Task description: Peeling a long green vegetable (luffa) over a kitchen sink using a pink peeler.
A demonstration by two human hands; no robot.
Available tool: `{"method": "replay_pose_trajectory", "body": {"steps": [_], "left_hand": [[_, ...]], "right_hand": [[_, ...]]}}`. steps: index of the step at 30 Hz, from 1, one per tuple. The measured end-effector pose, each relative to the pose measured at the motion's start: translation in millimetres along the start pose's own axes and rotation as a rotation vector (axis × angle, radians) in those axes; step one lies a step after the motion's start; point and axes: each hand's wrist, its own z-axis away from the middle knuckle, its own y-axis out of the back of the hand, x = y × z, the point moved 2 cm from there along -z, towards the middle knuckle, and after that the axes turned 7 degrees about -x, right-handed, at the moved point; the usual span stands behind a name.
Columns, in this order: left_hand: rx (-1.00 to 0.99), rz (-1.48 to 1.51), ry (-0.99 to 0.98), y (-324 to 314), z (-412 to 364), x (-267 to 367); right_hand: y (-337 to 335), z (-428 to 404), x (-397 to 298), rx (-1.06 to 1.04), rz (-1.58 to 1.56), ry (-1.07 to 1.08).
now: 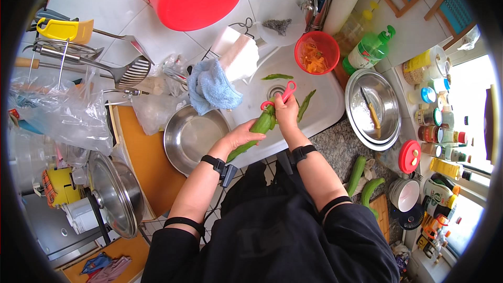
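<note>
My left hand (241,137) grips a long green gourd (261,125) around its middle, holding it slanted over the front of the white sink (326,100). In my right hand (287,112) is a pink-red peeler (290,89), its head at the far end of the gourd. A partly cut strip of green skin hangs beside that end, near my right fingers. Down in the basin, one strip of peel (277,76) lies behind the drain (276,90) and another peel strip (306,105) lies to its right. My right fingers partly hide the peeler's blade.
A red strainer (317,52) with orange peelings stands at the sink's back right corner. Left of the sink sits a steel basin (192,141). On the right, steel bowls (355,125) hold a knife (371,108). More green gourds (357,175) lie on the granite counter (334,145).
</note>
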Motion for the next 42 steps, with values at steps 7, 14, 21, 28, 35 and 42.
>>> {"method": "replay_pose_trajectory", "body": {"steps": [7, 14, 21, 28, 35, 42], "left_hand": [[-0.009, 0.003, 0.009, 0.3, 2.2, 6.0], [0.014, 0.041, 0.071, 12.8, 8.0, -0.4], [0.012, 0.129, 0.083, 25.7, 29.5, 1.1], [-0.062, 0.227, 0.053, 37.7, 24.3, 0.1], [-0.083, 0.374, 0.011, 0.8, 14.7, 36.3], [0.133, 0.044, -0.082, 8.4, 1.9, 42.6]], "right_hand": [[4.1, -20.5, 18.9, 0.131, 0.059, 0.062], [2.1, -27.7, 16.6, 0.180, 0.078, 0.035], [63.5, -68.0, 40.2, 0.289, 0.238, -0.027], [25.5, -40.2, 16.2, 0.006, -0.317, -0.080], [-9.5, -8.1, -18.2, -0.214, -0.532, -0.119], [-18.2, 12.7, -45.8, -0.111, -0.469, -0.033]]}}
